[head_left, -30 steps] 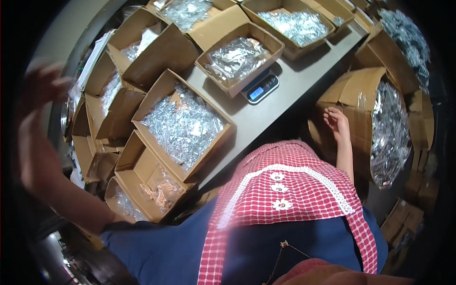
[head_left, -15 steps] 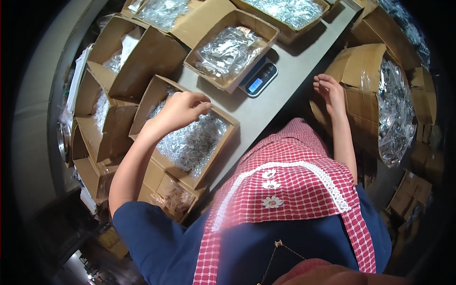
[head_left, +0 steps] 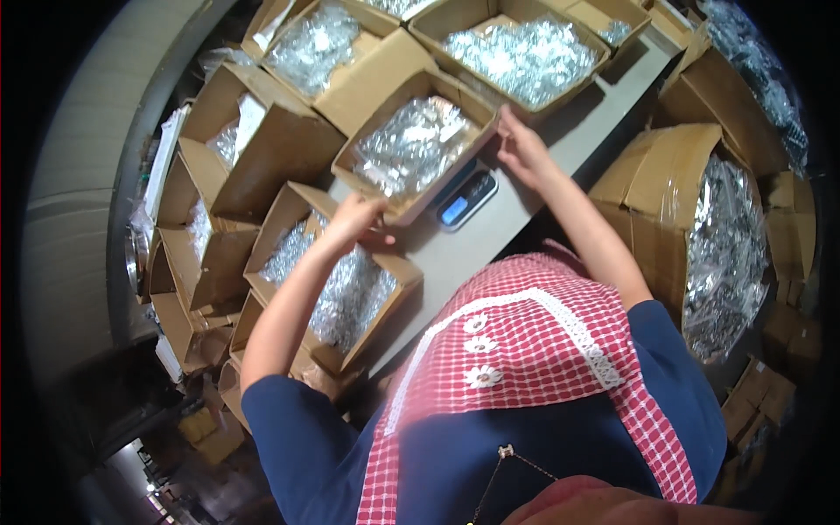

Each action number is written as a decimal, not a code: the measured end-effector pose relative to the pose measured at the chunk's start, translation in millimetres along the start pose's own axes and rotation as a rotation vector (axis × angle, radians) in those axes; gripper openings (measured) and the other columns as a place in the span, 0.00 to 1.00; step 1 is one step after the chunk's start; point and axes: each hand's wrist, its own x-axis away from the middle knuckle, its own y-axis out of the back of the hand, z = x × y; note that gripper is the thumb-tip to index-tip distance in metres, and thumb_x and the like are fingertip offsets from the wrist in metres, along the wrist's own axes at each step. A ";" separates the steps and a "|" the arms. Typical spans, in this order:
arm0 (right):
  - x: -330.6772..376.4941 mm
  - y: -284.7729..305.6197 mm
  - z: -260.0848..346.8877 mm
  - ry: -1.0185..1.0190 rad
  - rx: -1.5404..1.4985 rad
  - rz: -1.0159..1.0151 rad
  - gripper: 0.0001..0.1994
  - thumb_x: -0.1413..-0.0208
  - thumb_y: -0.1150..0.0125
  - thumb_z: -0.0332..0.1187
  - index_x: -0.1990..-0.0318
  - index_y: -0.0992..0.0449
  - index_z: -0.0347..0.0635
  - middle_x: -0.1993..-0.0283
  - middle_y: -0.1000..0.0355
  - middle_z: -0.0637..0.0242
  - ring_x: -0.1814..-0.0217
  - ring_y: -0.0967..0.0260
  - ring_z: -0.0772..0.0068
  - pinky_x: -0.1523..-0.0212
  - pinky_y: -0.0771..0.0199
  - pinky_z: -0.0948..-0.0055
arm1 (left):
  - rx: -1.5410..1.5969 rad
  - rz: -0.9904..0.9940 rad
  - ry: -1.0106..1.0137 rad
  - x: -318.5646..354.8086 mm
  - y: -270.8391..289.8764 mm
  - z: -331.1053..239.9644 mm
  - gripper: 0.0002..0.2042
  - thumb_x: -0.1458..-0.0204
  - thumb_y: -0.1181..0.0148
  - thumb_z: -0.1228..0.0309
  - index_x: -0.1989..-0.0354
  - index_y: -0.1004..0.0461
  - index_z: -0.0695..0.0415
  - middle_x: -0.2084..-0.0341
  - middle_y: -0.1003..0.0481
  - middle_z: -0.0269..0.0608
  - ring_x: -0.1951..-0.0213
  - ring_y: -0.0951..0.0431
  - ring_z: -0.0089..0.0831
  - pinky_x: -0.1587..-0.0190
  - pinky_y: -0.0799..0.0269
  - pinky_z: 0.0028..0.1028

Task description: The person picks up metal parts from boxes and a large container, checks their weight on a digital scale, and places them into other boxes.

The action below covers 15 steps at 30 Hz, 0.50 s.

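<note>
So we're working at a grey worktable [head_left: 442,271] that's stretching diagonally from lower left to upper right, smooth and flat-looking. Off to our right, a big brown carton [head_left: 656,175] is lying with its mouth facing outward, tape shining on its side and glossy, crinkly clear bags [head_left: 722,254] bulging out. On our left, an open cardboard box [head_left: 278,219] is holding a heap of small silvery packets.

The one we're handling is a shallow open-topped box [head_left: 449,178] on the table, sitting over a scale, between that left-hand box and the wider bin [head_left: 604,52] of silvery packets farther up. Its long axis is running lower left to upper right, roughly matching the table edge, with the opening facing up and one long wall facing us. It's plain cardboard, rectangular, paler on the near outside.

Our left hand [head_left: 357,220] is touching the near left corner, thumb and fingers showing apart; our right hand [head_left: 522,150] is reaching the right end, fingertips against the wall. We can't tell if either is really clamping.

Shiny, wrinkled plastic bags [head_left: 416,144] are filling the box, and the dark scale [head_left: 470,199] is poking out below, its little blue screen [head_left: 453,211] glowing.
</note>
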 end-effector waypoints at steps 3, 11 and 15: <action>16.2 -28.2 19.1 0.073 0.078 0.128 0.25 0.44 0.42 0.51 0.50 0.30 0.39 0.65 0.33 0.73 0.67 0.39 0.83 0.59 0.35 0.79 | -0.107 -0.287 -0.252 -31.8 21.6 64.9 0.16 0.48 0.49 0.72 0.54 0.34 0.69 0.62 0.26 0.51 0.69 0.23 0.34 0.66 0.25 0.30; 37.9 14.9 141.3 -0.278 0.220 0.717 0.39 0.44 0.47 0.58 0.38 0.46 0.31 0.51 0.34 0.56 0.55 0.30 0.71 0.66 0.21 0.71 | -0.197 -0.412 -0.584 101.7 -8.0 -28.9 0.17 0.48 0.50 0.78 0.48 0.38 0.64 0.75 0.25 0.37 0.77 0.30 0.17 0.78 0.36 0.20; 46.4 18.4 192.9 -0.239 0.335 0.613 0.36 0.51 0.40 0.52 0.43 0.39 0.31 0.48 0.35 0.57 0.49 0.31 0.67 0.53 0.25 0.65 | -0.309 -0.468 -0.679 132.0 -57.8 -114.0 0.18 0.46 0.48 0.77 0.46 0.40 0.63 0.72 0.24 0.42 0.74 0.29 0.17 0.73 0.35 0.18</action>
